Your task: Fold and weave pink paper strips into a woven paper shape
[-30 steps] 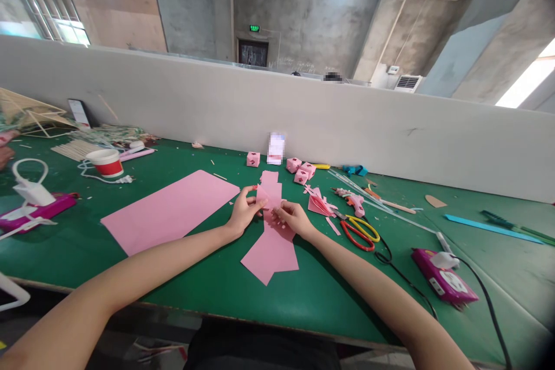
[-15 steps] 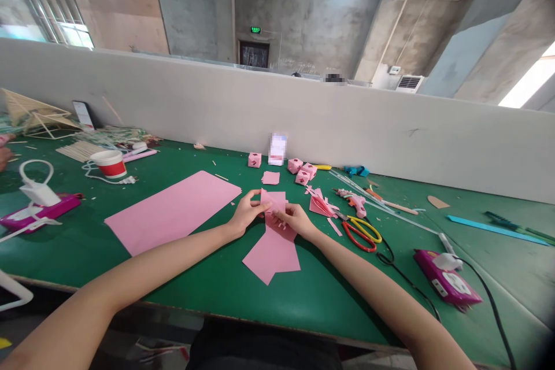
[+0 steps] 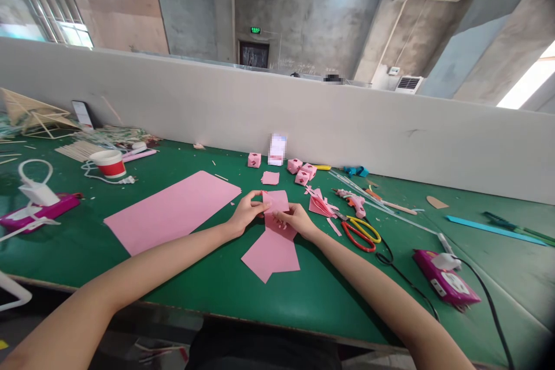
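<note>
Between both hands is a small piece of pink paper [image 3: 277, 200], held above the table at the centre. My left hand [image 3: 248, 213] pinches its left edge between thumb and fingers. On the right side, my right hand [image 3: 295, 219] grips the same piece near its lower corner, fingers curled beneath. Under and in front of the hands lie overlapping pink paper sheets [image 3: 271, 254]. Left of them rests a large pink sheet [image 3: 173, 211]. Beyond the hands is a short stack of pink squares [image 3: 270, 177].
Pink paper cubes [image 3: 302, 170] and a phone [image 3: 277, 149] stand at the back. Scissors [image 3: 361, 233], cut strips [image 3: 321, 206] and a pink glue gun [image 3: 353, 202] lie right. Purple power strips [image 3: 446, 283] sit at both sides. A paper cup [image 3: 108, 163] is left.
The held paper has turned slightly, its front now facing me more flatly and a little to the right. Both hands stay in nearly the same place.
</note>
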Tool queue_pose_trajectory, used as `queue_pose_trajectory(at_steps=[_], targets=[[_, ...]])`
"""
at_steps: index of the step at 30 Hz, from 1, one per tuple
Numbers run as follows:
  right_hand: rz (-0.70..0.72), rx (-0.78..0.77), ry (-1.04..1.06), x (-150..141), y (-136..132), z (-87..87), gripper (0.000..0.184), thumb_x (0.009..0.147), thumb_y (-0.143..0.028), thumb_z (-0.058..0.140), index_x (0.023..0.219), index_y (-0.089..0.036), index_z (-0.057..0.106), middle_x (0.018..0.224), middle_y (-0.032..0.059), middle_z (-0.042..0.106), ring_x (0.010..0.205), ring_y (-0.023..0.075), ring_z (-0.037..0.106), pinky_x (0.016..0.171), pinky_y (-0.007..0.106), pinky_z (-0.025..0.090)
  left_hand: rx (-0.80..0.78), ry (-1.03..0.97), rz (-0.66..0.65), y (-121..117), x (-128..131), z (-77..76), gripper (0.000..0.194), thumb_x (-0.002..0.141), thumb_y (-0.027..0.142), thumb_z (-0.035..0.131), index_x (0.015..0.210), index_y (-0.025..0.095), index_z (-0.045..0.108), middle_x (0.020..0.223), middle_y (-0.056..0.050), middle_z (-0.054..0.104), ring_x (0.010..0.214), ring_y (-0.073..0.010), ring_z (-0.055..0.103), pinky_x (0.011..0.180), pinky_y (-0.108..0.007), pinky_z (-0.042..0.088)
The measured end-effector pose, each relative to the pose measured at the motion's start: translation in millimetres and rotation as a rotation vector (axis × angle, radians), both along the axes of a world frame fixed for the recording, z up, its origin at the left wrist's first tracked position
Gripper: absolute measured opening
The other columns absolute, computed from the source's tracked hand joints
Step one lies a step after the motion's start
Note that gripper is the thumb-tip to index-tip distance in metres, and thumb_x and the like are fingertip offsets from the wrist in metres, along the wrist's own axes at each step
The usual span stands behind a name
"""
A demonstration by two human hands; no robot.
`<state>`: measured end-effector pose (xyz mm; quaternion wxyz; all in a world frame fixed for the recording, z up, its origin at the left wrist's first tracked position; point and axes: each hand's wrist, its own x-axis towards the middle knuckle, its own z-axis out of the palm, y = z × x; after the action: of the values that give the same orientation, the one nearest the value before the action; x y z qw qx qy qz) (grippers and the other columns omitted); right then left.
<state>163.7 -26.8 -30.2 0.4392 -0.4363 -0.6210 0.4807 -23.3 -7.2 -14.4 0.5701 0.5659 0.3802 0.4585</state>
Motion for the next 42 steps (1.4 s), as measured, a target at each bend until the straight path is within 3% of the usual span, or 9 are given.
queue_pose_trajectory(at_steps=[16,25,42], targets=[[0.033,-0.011,-0.055,-2.6,-3.4,6.7,0.044,0.071,-0.055,0.073,0.070,-0.011,0.072,0.058,0.0039,0.064,0.048,0.0108,0.055,0.048,0.023,0.047,0.026,-0.038,-0.047,-1.1,0.0,0.1,0.060,0.071,0.039,0.078,0.121,0.018,0.053,0.072,0.001,0.066,0.067,-0.0142,0.059,0.061,-0.023,0.045],[0.028,-0.016,0.006,-2.1,-1.9,4.4,0.034,0.072,-0.046,0.069,0.074,-0.012,0.069,0.056,0.0015,0.063,0.047,0.0119,0.057,0.047,0.024,0.048,0.059,-0.021,-0.065,-0.1,-0.2,-3.6,0.066,0.072,0.039,0.076,0.129,0.018,0.048,0.072,0.000,0.066,0.068,-0.0154,0.061,0.062,-0.024,0.046],[0.063,-0.008,-0.090,-2.3,-1.1,3.5,0.043,0.072,-0.055,0.070,0.066,-0.012,0.068,0.055,0.0028,0.063,0.047,0.0111,0.055,0.049,0.023,0.045,0.058,-0.009,-0.078,-0.8,-0.1,-4.0,0.068,0.073,0.038,0.077,0.131,0.018,0.048,0.073,-0.001,0.069,0.069,-0.0164,0.064,0.063,-0.025,0.047]])
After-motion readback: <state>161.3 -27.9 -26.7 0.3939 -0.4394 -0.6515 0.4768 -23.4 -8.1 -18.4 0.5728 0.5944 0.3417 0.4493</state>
